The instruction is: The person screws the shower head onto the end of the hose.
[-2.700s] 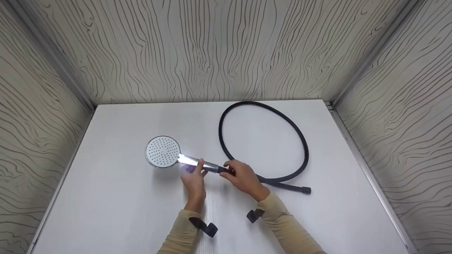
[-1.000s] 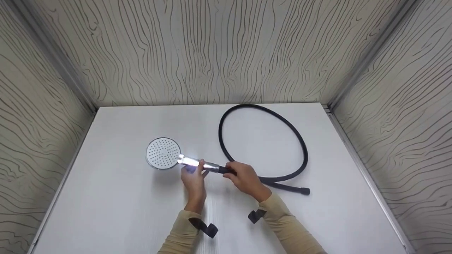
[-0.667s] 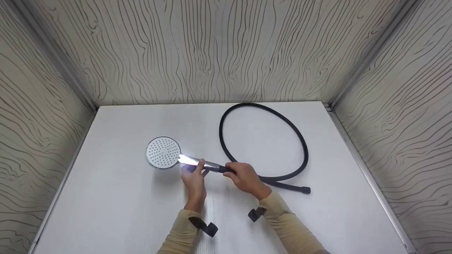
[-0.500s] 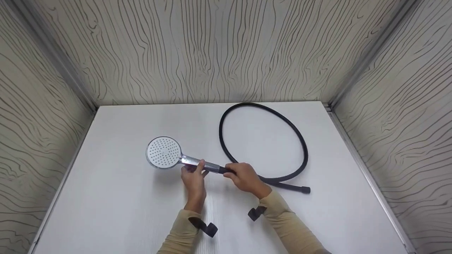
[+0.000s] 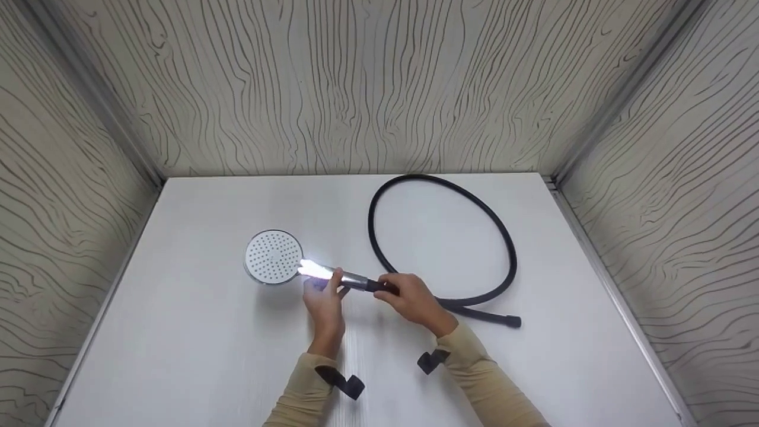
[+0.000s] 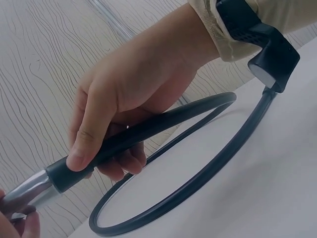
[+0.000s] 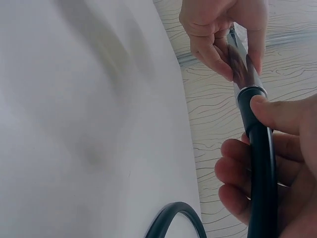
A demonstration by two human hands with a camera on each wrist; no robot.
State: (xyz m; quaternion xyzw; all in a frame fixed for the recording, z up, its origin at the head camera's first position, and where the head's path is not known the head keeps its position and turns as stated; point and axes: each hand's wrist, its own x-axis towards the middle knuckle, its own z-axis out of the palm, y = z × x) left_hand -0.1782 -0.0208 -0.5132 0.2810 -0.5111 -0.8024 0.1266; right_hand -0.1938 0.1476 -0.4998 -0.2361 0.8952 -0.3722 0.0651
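Note:
A hand shower (image 5: 274, 257) with a round white dotted face and chrome handle is held over the white table, tilted down to the right. My left hand (image 5: 325, 308) pinches its handle between thumb and fingers. At the handle's lower end, my right hand (image 5: 412, 299) grips the black end collar (image 7: 248, 106) of a shower hose (image 5: 513, 255). In the right wrist view the collar sits flush against the handle's chrome rim, with my right thumb on it and the fingers curled below. The left wrist view shows the same hold from the side.
The hose makes a large loop on the table (image 5: 207, 332), right of centre. Its other end, a black fitting (image 5: 513, 321), lies near the right side. Wood-patterned panels (image 5: 356, 89) enclose the table at the back and sides. Both wrists wear black camera mounts.
My right fingers have shifted slightly around the hose collar. The left hand and the hand shower stay nearly in place, and the bright glare on the handle has faded and come back.

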